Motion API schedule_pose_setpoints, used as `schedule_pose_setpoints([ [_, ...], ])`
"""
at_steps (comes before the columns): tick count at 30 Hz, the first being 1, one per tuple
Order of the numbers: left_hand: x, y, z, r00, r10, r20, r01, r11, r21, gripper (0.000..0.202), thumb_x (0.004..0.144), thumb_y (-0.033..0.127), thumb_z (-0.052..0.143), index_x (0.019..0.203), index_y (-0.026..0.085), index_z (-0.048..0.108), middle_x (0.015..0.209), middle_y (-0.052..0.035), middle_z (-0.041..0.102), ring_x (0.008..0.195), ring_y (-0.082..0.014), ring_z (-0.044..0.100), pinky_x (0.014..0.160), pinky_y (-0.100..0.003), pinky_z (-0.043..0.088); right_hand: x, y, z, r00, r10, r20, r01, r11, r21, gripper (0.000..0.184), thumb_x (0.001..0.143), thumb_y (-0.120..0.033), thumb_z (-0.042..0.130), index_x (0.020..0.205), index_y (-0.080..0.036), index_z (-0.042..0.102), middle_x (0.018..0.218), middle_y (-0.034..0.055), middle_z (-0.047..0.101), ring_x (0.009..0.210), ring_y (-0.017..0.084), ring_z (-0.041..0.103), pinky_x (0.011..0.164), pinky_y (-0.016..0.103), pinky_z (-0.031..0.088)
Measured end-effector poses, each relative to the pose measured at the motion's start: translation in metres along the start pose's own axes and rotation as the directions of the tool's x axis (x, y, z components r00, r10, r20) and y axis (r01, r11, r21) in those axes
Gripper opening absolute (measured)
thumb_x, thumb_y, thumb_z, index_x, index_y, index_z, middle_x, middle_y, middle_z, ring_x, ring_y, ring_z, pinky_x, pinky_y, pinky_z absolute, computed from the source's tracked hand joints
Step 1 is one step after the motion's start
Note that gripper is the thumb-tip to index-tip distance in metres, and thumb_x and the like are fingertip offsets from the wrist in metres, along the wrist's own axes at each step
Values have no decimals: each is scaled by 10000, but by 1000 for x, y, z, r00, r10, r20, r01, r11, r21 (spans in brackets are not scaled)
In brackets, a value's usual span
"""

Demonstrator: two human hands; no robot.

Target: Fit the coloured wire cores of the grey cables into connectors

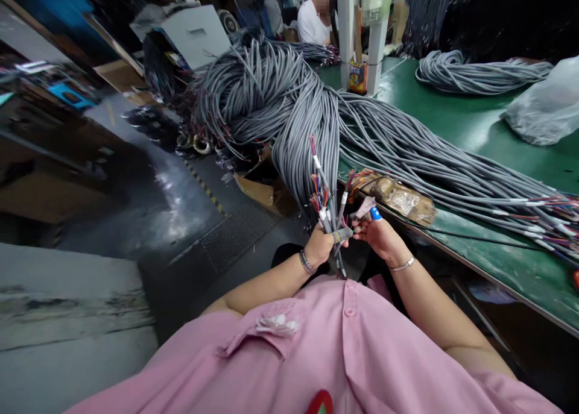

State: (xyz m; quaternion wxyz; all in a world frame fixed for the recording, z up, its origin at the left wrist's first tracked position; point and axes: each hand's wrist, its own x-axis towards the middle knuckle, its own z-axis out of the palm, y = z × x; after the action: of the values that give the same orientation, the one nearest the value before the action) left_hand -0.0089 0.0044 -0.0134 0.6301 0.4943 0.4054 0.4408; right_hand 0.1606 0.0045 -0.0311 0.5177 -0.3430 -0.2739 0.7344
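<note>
My left hand (pixel 320 245) is closed around several grey cables (pixel 342 206), whose stripped ends fan out above the fist in thin red, orange and blue wires (pixel 315 191). A grey cover wraps its thumb, which points right. Close beside that thumb, my right hand (pixel 382 238) has its fingertips pinched together; whatever is between them is too small to make out. Blue tape (pixel 375 213) is around one of its fingers. A pale crumpled scrap (pixel 364 209) shows just behind those fingers.
A large heap of grey cables (pixel 262 88) spills over the end of the green table (pixel 474 125) and along its edge. A taped brown packet (pixel 398 197) lies near that edge. Farther back are a cable coil (pixel 479 73), a clear plastic bag (pixel 545 103) and a seated person (pixel 312 22).
</note>
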Motion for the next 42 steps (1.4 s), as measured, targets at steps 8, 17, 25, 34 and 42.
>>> schedule_pose_setpoints([
  [8, -4, 1, -6, 983, -48, 177, -5, 958, 287, 266, 689, 356, 760, 642, 113, 662, 552, -33, 642, 465, -107, 540, 475, -224, 402, -23, 3, 16, 970, -201, 136, 235, 915, -328, 157, 798, -350, 704, 792, -195, 681, 629, -11, 651, 579, 143, 599, 651, 302, 478],
  [17, -1, -2, -4, 999, -3, 34, 1, 998, 58, 302, 703, 402, 740, 645, 118, 657, 548, -38, 637, 491, -126, 568, 505, -243, 435, -25, 23, 1, 978, -209, -21, 198, 952, -234, 267, 743, -352, 756, 963, -224, 676, 857, 1, 669, 703, 116, 602, 681, 255, 494],
  [25, -4, -5, -10, 983, -46, 176, 17, 986, 164, 272, 671, 357, 779, 730, 107, 689, 610, -52, 672, 516, -135, 588, 511, -246, 449, -20, 15, 23, 976, -208, 66, 217, 948, -233, 190, 784, -371, 703, 797, -198, 624, 655, -11, 638, 506, 135, 579, 535, 287, 466],
  [34, -3, -2, -9, 999, -14, 44, 13, 999, 35, 309, 692, 396, 748, 586, 122, 651, 534, -41, 623, 474, -126, 557, 476, -247, 446, -16, 22, 12, 948, -241, -206, 201, 959, -198, 256, 747, -379, 722, 675, -199, 554, 576, -64, 478, 526, 80, 437, 578, 240, 450],
  [42, -2, -2, -7, 999, -1, 52, 0, 1000, 5, 298, 691, 395, 746, 625, 119, 656, 538, -44, 630, 483, -131, 564, 473, -245, 445, -22, 15, 26, 984, -175, -31, 164, 961, -223, 227, 769, -411, 704, 791, -203, 614, 616, -36, 576, 559, 100, 512, 579, 245, 415],
])
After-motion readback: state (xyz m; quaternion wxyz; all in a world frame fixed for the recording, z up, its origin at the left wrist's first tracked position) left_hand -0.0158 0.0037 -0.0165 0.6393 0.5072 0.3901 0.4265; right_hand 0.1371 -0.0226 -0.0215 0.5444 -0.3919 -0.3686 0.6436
